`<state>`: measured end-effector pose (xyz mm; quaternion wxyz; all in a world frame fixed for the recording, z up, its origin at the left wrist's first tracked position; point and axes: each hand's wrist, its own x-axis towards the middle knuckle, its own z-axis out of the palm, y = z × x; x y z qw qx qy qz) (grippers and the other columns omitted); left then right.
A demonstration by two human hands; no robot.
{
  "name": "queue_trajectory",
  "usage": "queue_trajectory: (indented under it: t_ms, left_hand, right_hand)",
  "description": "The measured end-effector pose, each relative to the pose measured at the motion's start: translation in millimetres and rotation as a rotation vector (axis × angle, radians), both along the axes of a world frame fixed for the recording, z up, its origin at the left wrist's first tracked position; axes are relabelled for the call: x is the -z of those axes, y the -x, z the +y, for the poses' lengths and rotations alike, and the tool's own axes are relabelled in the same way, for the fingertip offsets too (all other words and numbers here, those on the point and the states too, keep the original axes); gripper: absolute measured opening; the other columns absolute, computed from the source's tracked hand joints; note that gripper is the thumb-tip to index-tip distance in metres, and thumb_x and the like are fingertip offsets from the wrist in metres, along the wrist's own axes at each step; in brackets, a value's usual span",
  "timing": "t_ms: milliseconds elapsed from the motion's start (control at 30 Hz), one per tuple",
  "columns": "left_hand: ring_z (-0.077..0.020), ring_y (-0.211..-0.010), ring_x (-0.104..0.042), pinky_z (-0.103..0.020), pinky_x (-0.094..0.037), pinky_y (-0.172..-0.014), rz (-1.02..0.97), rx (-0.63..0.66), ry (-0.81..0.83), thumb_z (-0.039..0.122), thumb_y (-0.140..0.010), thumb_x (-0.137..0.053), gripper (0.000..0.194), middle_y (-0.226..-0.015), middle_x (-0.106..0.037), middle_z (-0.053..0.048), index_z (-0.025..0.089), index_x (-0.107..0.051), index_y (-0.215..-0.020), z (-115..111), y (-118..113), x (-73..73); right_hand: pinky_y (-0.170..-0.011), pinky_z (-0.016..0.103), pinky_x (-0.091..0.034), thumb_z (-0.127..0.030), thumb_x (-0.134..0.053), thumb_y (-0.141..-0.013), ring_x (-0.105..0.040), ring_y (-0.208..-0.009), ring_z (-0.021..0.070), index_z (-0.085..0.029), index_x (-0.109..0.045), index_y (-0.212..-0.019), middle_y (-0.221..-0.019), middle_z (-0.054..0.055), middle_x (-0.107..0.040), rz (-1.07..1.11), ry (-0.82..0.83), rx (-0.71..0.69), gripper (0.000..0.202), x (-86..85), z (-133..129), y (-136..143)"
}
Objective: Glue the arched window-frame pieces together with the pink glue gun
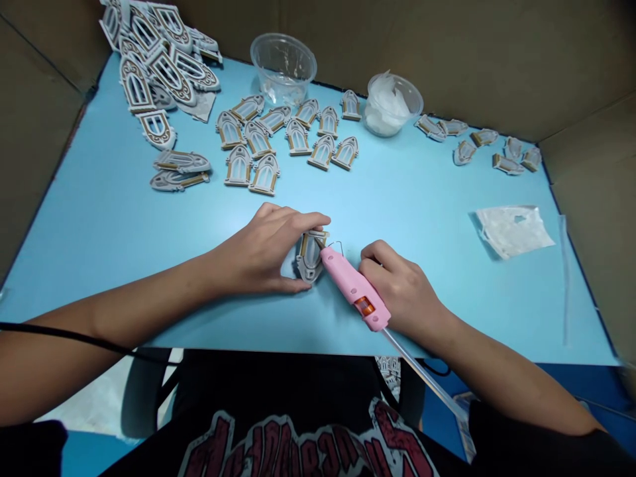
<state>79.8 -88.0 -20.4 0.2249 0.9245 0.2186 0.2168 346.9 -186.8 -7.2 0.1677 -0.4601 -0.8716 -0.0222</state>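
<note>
Mid-frame, the left hand (271,248) pinches a window (308,257) between thumb and fingers, apparently to steady it; right of centre, the right hand (402,285) grips a glue gun (354,286), seemingly to aim its tip there

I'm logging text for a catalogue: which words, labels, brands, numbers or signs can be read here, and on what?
Shirt: large red lettering, upside down and cut off; I cannot read it reliably.
Glue gun: no readable text.
Window ornament in the left hand: none readable.
White packet: none readable.
</note>
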Motion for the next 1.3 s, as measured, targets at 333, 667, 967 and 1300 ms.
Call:
queue_trajectory:
  t_ms: [333, 667, 967, 1300]
  left_hand:
    - [-0.0300, -0.120, -0.064, -0.041, -0.036, -0.104, -0.001, 0.011, -0.020, 0.041, -0.086, -0.083, 0.079, -0.132, -0.069, -0.010, 0.025, -0.040, -0.150, 1.1, -1.6, 0.4]
    - [-0.0293, -0.117, -0.066, -0.041, -0.037, -0.104, -0.014, -0.005, -0.028, 0.039, -0.083, -0.087, 0.082, -0.129, -0.070, -0.009, 0.025, -0.041, -0.149, 0.3, -1.5, -0.2]
    - [-0.0284, -0.115, -0.066, -0.039, -0.037, -0.103, -0.020, -0.023, -0.043, 0.038, -0.081, -0.089, 0.081, -0.127, -0.070, -0.008, 0.024, -0.043, -0.146, 0.4, -0.9, -3.3]
    - [-0.0295, -0.118, -0.066, -0.041, -0.037, -0.105, -0.017, -0.023, -0.020, 0.038, -0.083, -0.086, 0.077, -0.129, -0.071, -0.009, 0.023, -0.044, -0.146, 0.8, -0.9, -3.9]
  right_hand:
    - [-0.049, 0.024, -0.034, 0.001, -0.045, -0.089, -0.047, -0.063, 0.0108, -0.019, -0.053, -0.074, -0.081, 0.004, -0.054, -0.012, 0.005, -0.001, 0.027, -4.1, -0.2, 1.3]
    - [-0.049, 0.024, -0.034, 0.000, -0.045, -0.088, -0.046, -0.062, 0.0106, -0.019, -0.052, -0.074, -0.082, 0.004, -0.054, -0.009, -0.002, 0.010, 0.025, -3.4, -1.5, 0.3]
    - [-0.048, 0.022, -0.036, -0.003, -0.046, -0.088, -0.048, -0.062, 0.0101, -0.019, -0.053, -0.076, -0.084, 0.005, -0.056, -0.014, -0.008, 0.025, 0.021, -4.0, -1.0, 0.6]
    - [-0.046, 0.022, -0.035, -0.005, -0.047, -0.087, -0.049, -0.063, 0.0101, -0.019, -0.054, -0.076, -0.089, 0.007, -0.058, 0.014, -0.013, 0.013, 0.019, -4.0, -0.8, 2.8]
